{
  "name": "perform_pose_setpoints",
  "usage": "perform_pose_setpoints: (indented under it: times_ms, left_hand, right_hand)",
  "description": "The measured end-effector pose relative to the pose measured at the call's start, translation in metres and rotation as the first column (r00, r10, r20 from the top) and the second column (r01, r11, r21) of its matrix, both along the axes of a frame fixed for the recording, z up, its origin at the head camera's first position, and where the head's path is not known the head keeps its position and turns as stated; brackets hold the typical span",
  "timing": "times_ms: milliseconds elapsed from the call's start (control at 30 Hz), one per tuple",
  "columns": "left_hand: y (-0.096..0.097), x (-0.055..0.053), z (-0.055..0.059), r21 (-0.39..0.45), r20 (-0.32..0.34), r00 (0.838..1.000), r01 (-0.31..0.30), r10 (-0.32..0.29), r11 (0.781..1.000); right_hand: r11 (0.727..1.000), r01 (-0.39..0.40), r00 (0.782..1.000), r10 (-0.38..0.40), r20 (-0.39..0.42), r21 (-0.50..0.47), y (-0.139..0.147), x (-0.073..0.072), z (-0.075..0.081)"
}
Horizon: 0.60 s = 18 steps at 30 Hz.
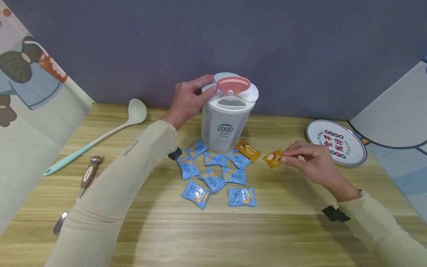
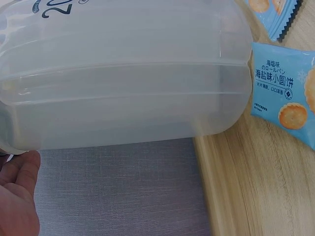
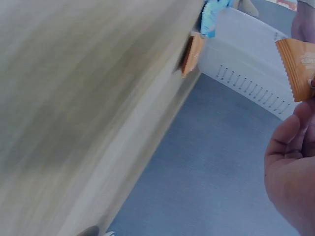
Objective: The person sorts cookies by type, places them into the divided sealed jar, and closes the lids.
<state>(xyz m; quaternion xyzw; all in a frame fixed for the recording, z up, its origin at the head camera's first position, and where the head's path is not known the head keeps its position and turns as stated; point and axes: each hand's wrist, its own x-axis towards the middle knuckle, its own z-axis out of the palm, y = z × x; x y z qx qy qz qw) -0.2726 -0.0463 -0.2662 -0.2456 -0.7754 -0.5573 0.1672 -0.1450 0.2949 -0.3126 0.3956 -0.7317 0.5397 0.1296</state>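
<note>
Against the back wall stands a translucent plastic storage container marked 2000, its white lid fitted with a pink flap behind a slot in front. My left hand holds the lid's left side, thumb on top; in the left wrist view its fingers are at the lid's edge. My right hand pinches an orange snack packet above the table, right of the container. Another orange packet lies by the container's base. Several blue cracker packets lie in front of it.
A white ladle with a mint handle and a bear-handled utensil lie on the left, the latter partly under my sleeve. An oval plate with red lettering sits at the back right. A grey wall borders the wooden table.
</note>
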Motion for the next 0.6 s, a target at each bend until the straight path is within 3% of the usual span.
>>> perform_pose_setpoints:
  times_ms: [33,233,267,433,533,600]
  left_hand:
    - [0.001,0.005,0.004,0.001,0.003,1.0,0.001,-0.001,1.0]
    - [0.003,0.006,0.004,0.001,0.009,1.0,0.002,-0.002,1.0]
    - [0.002,0.001,0.0,0.003,0.007,1.0,0.002,-0.002,1.0]
    - [0.001,0.002,0.0,0.013,0.004,1.0,-0.005,0.005,1.0]
    - [0.001,0.003,0.001,0.008,0.004,1.0,-0.01,0.01,1.0]
    - [0.001,0.003,0.001,0.002,0.009,1.0,-0.011,0.011,1.0]
  right_hand:
    - [1.0,0.007,1.0,-0.007,-0.002,-0.005,-0.001,0.0,0.001]
    - [0.993,0.118,0.993,-0.118,-0.025,0.012,-0.008,-0.004,0.012]
    - [0.989,0.148,0.989,-0.147,-0.032,0.026,-0.009,-0.005,0.014]
    - [0.962,0.266,0.964,-0.264,-0.039,0.063,-0.011,-0.012,0.025]
    - [0.951,0.307,0.951,-0.306,-0.033,0.037,-0.013,-0.016,0.031]
    - [0.955,0.297,0.955,-0.297,-0.029,-0.011,-0.016,-0.018,0.035]
